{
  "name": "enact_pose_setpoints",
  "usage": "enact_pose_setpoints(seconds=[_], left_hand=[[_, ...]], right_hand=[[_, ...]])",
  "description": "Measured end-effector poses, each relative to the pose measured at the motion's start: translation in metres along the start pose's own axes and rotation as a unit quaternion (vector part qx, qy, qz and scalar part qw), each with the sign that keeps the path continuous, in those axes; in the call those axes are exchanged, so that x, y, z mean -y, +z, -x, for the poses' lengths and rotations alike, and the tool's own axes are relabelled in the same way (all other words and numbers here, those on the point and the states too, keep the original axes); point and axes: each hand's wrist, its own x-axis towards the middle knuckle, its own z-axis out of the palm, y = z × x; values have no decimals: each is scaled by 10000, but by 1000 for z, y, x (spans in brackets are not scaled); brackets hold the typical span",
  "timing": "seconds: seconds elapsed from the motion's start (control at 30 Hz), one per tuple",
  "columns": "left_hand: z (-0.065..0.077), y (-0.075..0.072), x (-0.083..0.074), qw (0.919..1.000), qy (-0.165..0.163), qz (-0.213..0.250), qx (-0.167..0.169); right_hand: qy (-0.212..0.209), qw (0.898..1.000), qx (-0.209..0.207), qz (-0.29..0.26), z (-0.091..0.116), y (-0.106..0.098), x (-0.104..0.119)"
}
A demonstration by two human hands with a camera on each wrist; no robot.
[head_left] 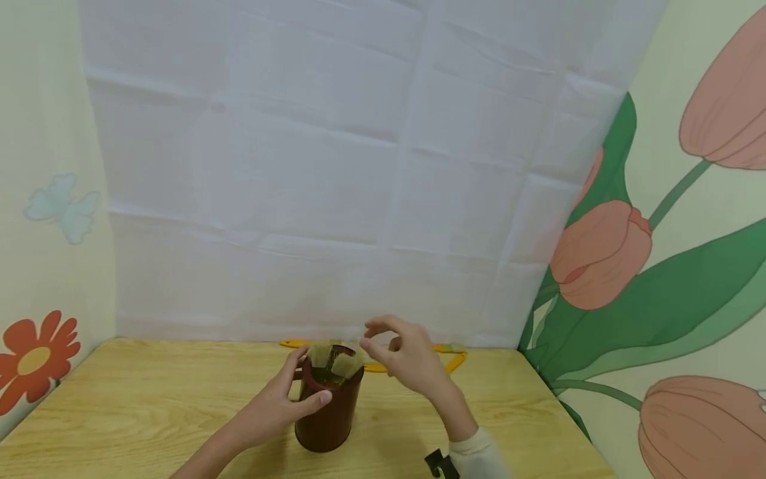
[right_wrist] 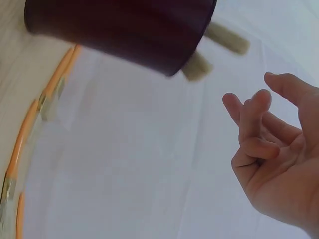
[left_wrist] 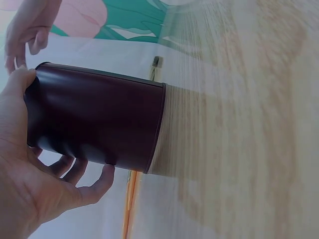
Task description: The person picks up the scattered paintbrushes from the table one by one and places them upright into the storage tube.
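Note:
A dark maroon cylindrical container [head_left: 326, 422] stands upright on the wooden table. My left hand [head_left: 272, 402] grips it by the upper part, thumb on the near side and fingers around the far left side. Pale brush bristles [right_wrist: 227, 39] stick out past its rim; the brush handles are hidden inside. Just right of the rim is my right hand [head_left: 413, 356], its fingers loosely bent and the thumb apart from them. In the right wrist view these fingers [right_wrist: 256, 107] hold nothing and are a short way from the bristles.
Behind the container, orange-handled brushes [head_left: 457, 362] lie along the back of the wooden table [head_left: 149, 399]. A creased white sheet [head_left: 311, 166] hangs right behind the table. Walls painted with flowers stand on both sides.

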Motion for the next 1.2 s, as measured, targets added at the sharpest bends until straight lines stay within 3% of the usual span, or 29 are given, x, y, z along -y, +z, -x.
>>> enact_pose_setpoints(seconds=[0.3,0.53,0.8,1.03,1.2], left_hand=[[-1,-1,-4,9998,-195,-77,11],[-3,2,-1,9998,-188,77,-3],[-1,1,-1,9996,-266,74,-46],[-1,2,-2,9996,-264,36,-85],[-3,4,0,9997,-184,40,-132]], right_hand=[[447,9941,-771,617,12,-41,-33],[701,9876,-620,1260,30,-53,-57],[557,9825,-23,1779,32,-65,-111],[585,9640,1063,2365,39,-73,-170],[295,9528,1486,2631,45,-71,-191]])
